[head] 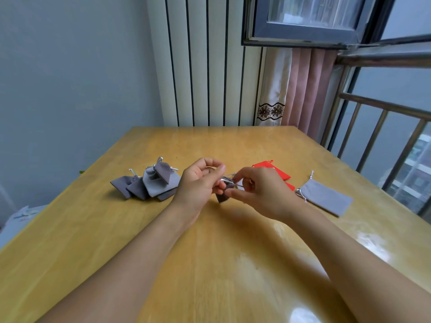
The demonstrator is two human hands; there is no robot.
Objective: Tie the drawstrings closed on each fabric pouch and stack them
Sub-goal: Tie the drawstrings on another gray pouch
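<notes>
step: knotting | left hand (200, 180) grip pinches silver drawstring (225, 180), steadying dark grey pouch (222, 197) | right hand (258, 192) grip pinches other cord end for tension | tied pile (149, 183) left on surface (210, 252)

Bare table (210, 264) across the lower frame. Heap of grey pouches (149, 183) at centre left, red pouches (271, 170) and flat grey pouch (326, 197) at centre right.

Tied pouches (149, 183) left, flat pouch (326, 197) right.
</notes>
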